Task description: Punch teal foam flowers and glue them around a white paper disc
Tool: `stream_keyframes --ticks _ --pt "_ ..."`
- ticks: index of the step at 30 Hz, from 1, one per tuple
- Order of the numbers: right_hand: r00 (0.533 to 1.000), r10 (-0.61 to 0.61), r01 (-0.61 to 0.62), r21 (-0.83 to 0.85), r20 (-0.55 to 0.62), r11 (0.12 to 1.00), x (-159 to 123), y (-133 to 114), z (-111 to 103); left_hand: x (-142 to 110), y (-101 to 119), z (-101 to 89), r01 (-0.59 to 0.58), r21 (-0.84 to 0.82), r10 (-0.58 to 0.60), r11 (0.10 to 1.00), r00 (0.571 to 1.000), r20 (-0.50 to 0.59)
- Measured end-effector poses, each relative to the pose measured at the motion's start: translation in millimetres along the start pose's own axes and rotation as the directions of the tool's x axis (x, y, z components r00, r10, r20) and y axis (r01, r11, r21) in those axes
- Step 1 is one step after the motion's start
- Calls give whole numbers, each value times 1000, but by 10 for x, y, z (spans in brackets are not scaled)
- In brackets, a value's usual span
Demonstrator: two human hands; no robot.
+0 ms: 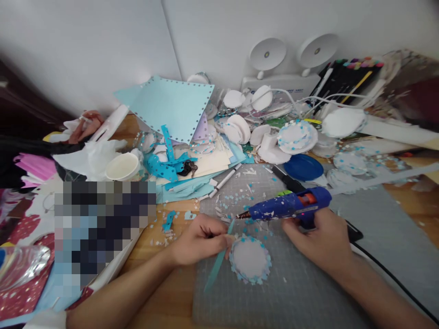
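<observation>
My right hand (pixel 320 237) is wrapped round the grip of a blue glue gun (pixel 291 205), whose nozzle points left, just above my left hand. My left hand (pixel 200 237) is closed in a pinch on a thin light-blue paper strip (pixel 219 260) that slants down to the left. Right beside its fingertips a white round paper disc (pixel 250 259) edged with small blue bits lies on the grey cutting mat (pixel 291 292).
Piles of white discs (pixel 297 136), blue paper sheets (pixel 171 107), a paper cup (pixel 122 166), a white marker (pixel 224 179) and a blue lid (pixel 303 166) crowd the back. The gun's black cord (pixel 391 274) runs off right. Another person's hand (pixel 84 125) rests at far left.
</observation>
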State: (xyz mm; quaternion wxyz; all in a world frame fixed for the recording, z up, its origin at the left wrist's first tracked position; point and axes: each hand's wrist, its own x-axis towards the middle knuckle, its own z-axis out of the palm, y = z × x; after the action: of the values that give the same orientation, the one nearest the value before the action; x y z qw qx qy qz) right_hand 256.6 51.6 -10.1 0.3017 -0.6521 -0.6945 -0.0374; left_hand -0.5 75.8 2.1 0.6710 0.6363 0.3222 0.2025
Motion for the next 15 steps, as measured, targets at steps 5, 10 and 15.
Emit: stream_keyframes --ticks 5,10,15 --pt "986 -134 125 -98 -95 987 10 52 0 -2 -3 2 -4 -36 4 999 1000 0" --pt "967 76 -107 -115 -242 988 106 124 -160 -7 -9 8 8 -74 -9 997 1000 -22" --pt "892 250 -318 -129 -378 939 22 487 -548 -10 -11 15 17 -130 -21 991 999 -31"
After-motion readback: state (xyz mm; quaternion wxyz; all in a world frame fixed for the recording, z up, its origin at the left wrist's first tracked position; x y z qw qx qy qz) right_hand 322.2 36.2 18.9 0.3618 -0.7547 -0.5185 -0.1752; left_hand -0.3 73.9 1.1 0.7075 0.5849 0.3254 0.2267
